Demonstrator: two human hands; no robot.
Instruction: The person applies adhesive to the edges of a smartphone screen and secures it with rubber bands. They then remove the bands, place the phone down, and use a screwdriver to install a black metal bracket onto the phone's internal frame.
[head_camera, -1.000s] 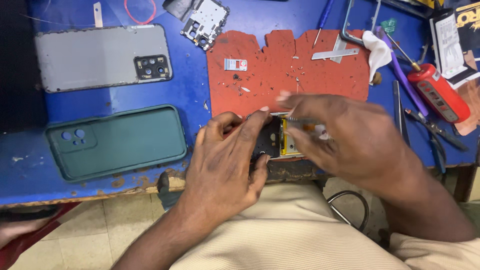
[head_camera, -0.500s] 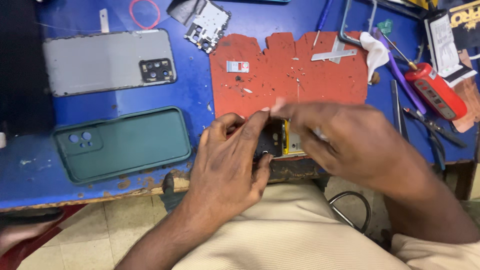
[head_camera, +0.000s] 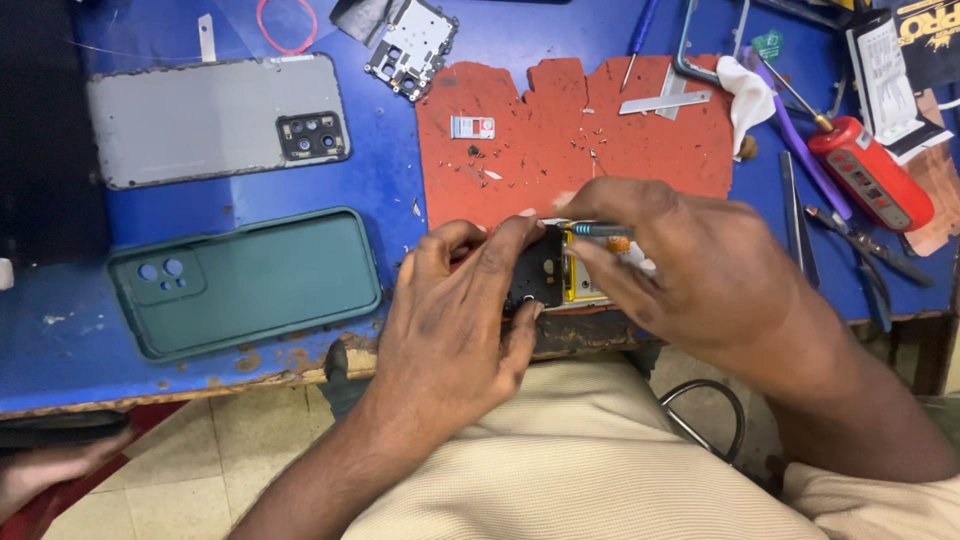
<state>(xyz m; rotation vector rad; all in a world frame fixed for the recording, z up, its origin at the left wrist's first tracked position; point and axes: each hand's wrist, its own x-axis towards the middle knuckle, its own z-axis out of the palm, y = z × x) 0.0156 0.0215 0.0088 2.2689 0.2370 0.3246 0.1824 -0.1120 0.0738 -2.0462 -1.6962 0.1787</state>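
An opened phone (head_camera: 553, 272) with a black inner cover and yellow parts lies at the near edge of the blue table (head_camera: 390, 180), on a red mat (head_camera: 560, 130). My left hand (head_camera: 455, 330) grips its left side, fingers curled over the black cover. My right hand (head_camera: 680, 270) holds a small screwdriver (head_camera: 598, 230) with a teal grip, its tip over the phone's top. Most of the phone is hidden under both hands.
A grey phone back panel (head_camera: 200, 120) and a green phone case (head_camera: 245, 280) lie at left. A metal frame piece (head_camera: 412, 45), a SIM tray (head_camera: 472, 127), loose screws, a red tool (head_camera: 868, 172), tweezers (head_camera: 797, 215) and pliers (head_camera: 880, 255) surround the mat. Another person's hand (head_camera: 45, 470) shows at bottom left.
The hands stay on the phone; my right hand has shifted slightly so the screwdriver's grip now shows between its fingers. The camera view has drifted a little.
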